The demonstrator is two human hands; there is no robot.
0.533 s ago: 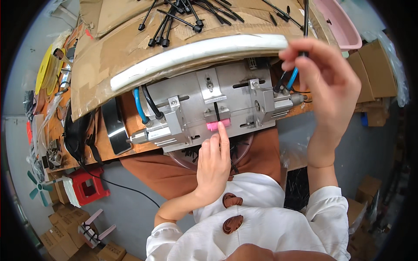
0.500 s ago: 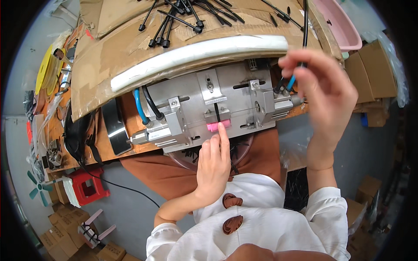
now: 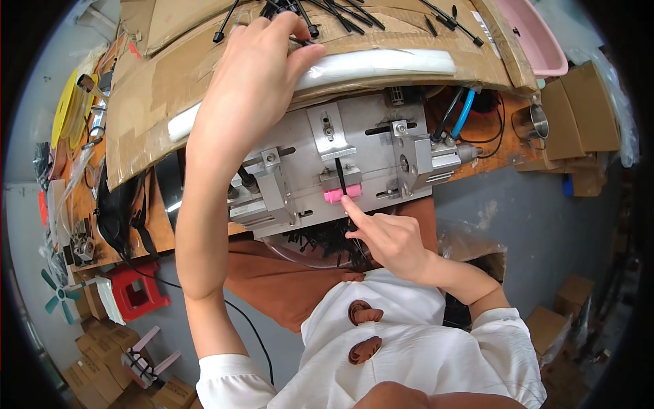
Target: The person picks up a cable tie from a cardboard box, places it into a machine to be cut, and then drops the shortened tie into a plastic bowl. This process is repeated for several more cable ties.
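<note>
A metal fixture plate [image 3: 371, 160] with clamp blocks lies along the table's front edge. At its middle, a small pink block [image 3: 334, 195] sits under a thin black rod [image 3: 341, 174]. My right hand [image 3: 395, 245] rests its stretched index fingertip on the rod's near end at the pink block. Its thumb is apart and the other fingers are folded. Far to the left, my left hand [image 3: 255, 65] reaches over the cardboard to a pile of black knob-ended rods [image 3: 344, 17]. Its bent fingers close around a black rod, mostly hidden by the hand.
A white padded strip [image 3: 381, 65] edges the cardboard [image 3: 146, 102] behind the fixture. Blue tubing [image 3: 464, 112] and a metal cup [image 3: 531, 123] are at the right. A bowl of black parts [image 3: 320, 247] is below the fixture; a red stool [image 3: 138, 293] stands on the floor.
My left hand has gone from the pink block up to the rod pile. My right hand has come from the far right, where a long black rod was at its fingers, to the pink block.
</note>
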